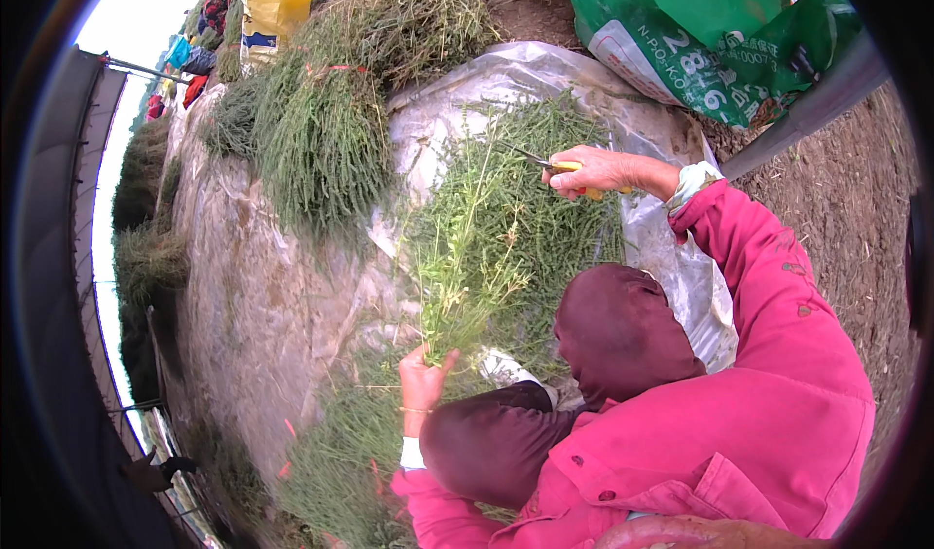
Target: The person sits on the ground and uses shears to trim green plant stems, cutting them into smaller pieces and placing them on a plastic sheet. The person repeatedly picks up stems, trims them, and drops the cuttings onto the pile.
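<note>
My left hand (pixel 425 377) is closed around the lower stems of a light green leafy plant bunch (pixel 456 279), whose tops fan out away from me. My right hand (pixel 584 171) holds small scissors (pixel 565 165) with yellow handles. Their narrow blades point left, beside the upper stems of the bunch; whether they touch a stem cannot be told. Under the bunch and the scissors lies a pile of cut green sprigs (pixel 576 231) on clear plastic sheeting (pixel 682 286).
Large bundles of green stems (pixel 321 133) with red ties lie beyond the sheeting's left part. More stems (pixel 343 454) lie by my left forearm. A green printed sack (pixel 700 31) and a grey pole (pixel 810 107) stand at upper right, a yellow sack (pixel 277 9) at upper left.
</note>
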Tool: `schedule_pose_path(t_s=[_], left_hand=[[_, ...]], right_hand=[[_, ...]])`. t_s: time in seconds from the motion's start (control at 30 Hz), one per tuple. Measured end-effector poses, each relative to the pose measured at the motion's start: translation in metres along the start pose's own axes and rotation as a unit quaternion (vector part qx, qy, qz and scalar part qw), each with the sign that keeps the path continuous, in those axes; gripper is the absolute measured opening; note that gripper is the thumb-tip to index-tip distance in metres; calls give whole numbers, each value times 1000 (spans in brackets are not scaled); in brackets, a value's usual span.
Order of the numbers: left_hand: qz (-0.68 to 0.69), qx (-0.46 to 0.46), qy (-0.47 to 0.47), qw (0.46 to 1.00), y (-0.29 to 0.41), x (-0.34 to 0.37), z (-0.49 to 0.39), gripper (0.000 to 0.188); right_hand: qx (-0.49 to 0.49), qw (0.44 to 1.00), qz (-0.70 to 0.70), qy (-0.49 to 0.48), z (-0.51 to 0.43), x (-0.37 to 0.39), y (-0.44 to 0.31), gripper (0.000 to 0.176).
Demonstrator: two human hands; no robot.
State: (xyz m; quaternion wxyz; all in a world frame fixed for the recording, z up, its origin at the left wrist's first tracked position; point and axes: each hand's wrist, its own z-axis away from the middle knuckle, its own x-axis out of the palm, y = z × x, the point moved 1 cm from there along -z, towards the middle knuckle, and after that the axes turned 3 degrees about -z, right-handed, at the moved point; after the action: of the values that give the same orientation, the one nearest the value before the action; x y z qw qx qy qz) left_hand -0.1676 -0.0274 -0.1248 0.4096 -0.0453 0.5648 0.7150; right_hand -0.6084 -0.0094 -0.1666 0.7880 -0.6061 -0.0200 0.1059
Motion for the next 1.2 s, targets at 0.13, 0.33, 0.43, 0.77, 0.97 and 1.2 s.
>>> schedule_pose_path(t_s=[0.13,0.33,0.43,0.77,0.97,1.2], left_hand=[[-17,-6,-21,1000,8,5,-1,20],[40,-25,6,999,8,-15,2,19],[219,-86,52,970,11,-50,16,11],[577,89,114,804,13,-183,106,30],[544,182,166,802,24,-233,195,30],[480,205,286,803,54,-241,324,32]], right_hand=[[-64,996,13,-63,-1,17,-18,32],[-28,999,-40,10,-14,33,-27,29],[-12,991,-129,46,-19,39,-25,27],[-2,992,-104,-67,-30,84,-49,32],[-19,982,-6,-189,-45,119,-96,29],[-92,940,118,-306,-63,181,-142,31]])
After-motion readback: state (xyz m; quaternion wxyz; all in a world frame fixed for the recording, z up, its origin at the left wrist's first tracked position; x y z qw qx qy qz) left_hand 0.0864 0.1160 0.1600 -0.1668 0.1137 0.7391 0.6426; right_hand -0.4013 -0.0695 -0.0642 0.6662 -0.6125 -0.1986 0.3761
